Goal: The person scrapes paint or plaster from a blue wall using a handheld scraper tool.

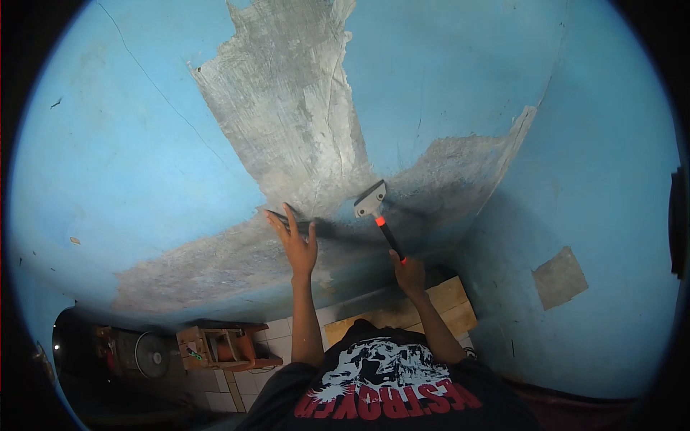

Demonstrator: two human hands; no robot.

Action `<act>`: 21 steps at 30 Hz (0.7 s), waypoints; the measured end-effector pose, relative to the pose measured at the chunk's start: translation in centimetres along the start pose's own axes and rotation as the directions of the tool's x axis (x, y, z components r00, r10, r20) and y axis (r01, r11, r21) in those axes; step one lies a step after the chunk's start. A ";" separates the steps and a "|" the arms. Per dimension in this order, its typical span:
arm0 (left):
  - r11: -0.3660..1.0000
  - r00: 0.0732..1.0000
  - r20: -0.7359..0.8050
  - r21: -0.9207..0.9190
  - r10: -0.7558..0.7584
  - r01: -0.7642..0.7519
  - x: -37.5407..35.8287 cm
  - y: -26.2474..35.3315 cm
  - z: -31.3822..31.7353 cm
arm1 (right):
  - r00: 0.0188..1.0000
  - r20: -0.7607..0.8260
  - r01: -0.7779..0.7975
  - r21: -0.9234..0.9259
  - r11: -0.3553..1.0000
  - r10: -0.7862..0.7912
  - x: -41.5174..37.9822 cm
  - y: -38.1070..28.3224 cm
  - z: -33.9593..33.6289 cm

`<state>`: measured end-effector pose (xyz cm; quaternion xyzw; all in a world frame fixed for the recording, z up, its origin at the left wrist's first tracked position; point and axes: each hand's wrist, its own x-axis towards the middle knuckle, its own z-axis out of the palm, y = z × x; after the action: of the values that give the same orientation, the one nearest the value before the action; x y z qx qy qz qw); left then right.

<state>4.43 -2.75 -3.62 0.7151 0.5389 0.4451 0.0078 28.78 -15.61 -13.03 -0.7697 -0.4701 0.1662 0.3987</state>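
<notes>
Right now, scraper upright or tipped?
Tipped: the scraper leans left in the view, its head above and left of the right hand that holds its black handle.

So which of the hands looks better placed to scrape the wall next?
Likely the right hand: it grips the scraper by its handle, head toward the wall. The left hand, spread open, holds no tool.

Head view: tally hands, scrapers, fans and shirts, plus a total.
Hands: 2 (left hand, right hand)
Scraper: 1
Fan: 1
Shirt: 1
Total: 5
</notes>
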 end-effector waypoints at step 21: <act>0.994 0.981 0.178 0.094 -0.077 0.061 -0.7 0.1 -1.9 | 0.999 -0.046 0.031 0.026 0.999 -0.030 0.4 -1.9 -1.0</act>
<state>3.29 -4.20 -2.83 0.7330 0.5797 0.3535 0.0407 28.46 -15.31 -10.88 -0.7606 -0.4704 0.1489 0.4219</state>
